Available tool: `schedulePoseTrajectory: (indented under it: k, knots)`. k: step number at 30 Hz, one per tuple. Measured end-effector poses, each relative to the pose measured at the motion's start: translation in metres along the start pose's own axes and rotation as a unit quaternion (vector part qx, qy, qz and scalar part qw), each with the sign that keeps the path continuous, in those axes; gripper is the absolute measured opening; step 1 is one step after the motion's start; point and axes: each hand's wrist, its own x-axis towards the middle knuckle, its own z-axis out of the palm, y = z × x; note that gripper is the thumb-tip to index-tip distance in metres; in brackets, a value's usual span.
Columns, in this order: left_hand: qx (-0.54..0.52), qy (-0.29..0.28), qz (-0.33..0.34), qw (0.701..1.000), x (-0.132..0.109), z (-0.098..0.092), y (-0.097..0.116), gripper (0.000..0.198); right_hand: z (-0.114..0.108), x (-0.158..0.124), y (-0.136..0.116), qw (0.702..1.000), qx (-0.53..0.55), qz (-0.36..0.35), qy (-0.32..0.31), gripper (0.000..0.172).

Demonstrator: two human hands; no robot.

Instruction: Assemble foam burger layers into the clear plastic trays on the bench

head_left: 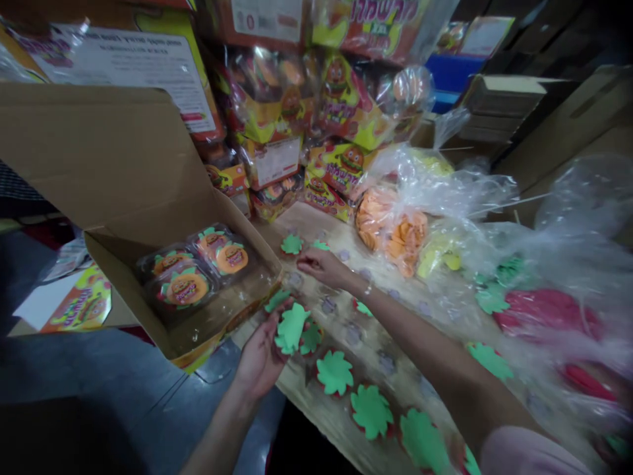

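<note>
My left hand (pixel 263 361) is closed around green lettuce-shaped pieces (pixel 291 328) with scalloped edges, held over the table's near left edge. My right hand (pixel 322 267) reaches across the table with its fingers drawn together; whatever may be in them is hidden. Just beyond it lies a small green piece (pixel 291 244). Along the table's near edge runs a row of green pieces, among them one flower-like green piece (pixel 335 372), with red showing under their rims. Small clear plastic pieces (pixel 353 333) stand in rows on the brown table covering.
An open cardboard box (pixel 198 333) at left holds clear packs of burger-shaped items (pixel 185 284). Printed burger boxes (pixel 336 165) are stacked behind. Plastic bags hold orange pieces (pixel 395 227), yellow, green and red pieces (pixel 546 313). Stacked cardboard (pixel 504 105) stands at the back right.
</note>
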Motion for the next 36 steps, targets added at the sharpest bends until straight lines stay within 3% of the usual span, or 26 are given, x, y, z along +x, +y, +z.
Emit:
schedulePoseTrajectory:
  k: [2,4,7,11,14,16,19,21,22,24,26,27,29,33,36]
  knots:
    - [0.008,-0.016,-0.009,1.000,0.003,0.012,-0.004,0.039,-0.012,-0.045,-0.022,0.994,0.086,-0.046,-0.049,0.026]
    - [0.027,-0.046,-0.022,0.998,0.005,0.026,-0.015,0.037,-0.022,-0.091,-0.043,0.991,0.118,-0.057,-0.028,0.033]
    - [0.083,-0.122,-0.058,0.987,0.003,0.052,-0.044,0.041,-0.034,-0.155,-0.065,0.986,0.127,0.018,0.105,0.022]
    - [0.169,-0.221,-0.116,0.954,-0.012,0.092,-0.095,0.050,-0.042,-0.243,-0.083,0.930,0.117,0.199,0.286,0.018]
    - [0.201,-0.222,-0.197,0.934,-0.030,0.120,-0.137,0.036,-0.040,-0.311,-0.103,0.865,0.116,0.298,0.387,0.019]
    - [0.214,-0.201,-0.268,0.918,-0.043,0.133,-0.165,0.021,-0.037,-0.353,-0.121,0.835,0.091,0.316,0.441,0.018]
    - [0.238,-0.181,-0.330,0.895,-0.059,0.140,-0.202,0.009,-0.036,-0.403,-0.153,0.854,0.046,0.297,0.425,0.011]
    - [0.257,-0.183,-0.305,0.898,-0.070,0.139,-0.220,0.015,-0.034,-0.426,-0.171,0.866,0.081,0.300,0.392,0.011]
    - [0.268,-0.191,-0.278,0.902,-0.076,0.138,-0.227,0.021,-0.032,-0.435,-0.177,0.857,0.136,0.306,0.392,0.017]
    - [0.299,-0.218,-0.219,0.903,-0.088,0.137,-0.238,0.029,-0.025,-0.449,-0.182,0.799,0.306,0.321,0.406,0.035]
    - [0.340,-0.253,-0.173,0.889,-0.101,0.140,-0.246,0.033,-0.018,-0.459,-0.180,0.708,0.467,0.334,0.411,0.045]
    - [0.361,-0.265,-0.152,0.881,-0.107,0.142,-0.251,0.032,-0.015,-0.465,-0.177,0.670,0.513,0.343,0.413,0.044]
    - [0.395,-0.270,-0.113,0.871,-0.115,0.148,-0.260,0.032,-0.013,-0.481,-0.168,0.636,0.525,0.365,0.432,0.039]
    - [0.436,-0.276,-0.109,0.850,-0.118,0.153,-0.278,0.029,-0.027,-0.535,-0.148,0.668,0.313,0.418,0.531,0.035]
    - [0.489,-0.325,-0.135,0.798,-0.114,0.148,-0.292,0.025,-0.032,-0.569,-0.133,0.723,0.158,0.452,0.498,0.028]
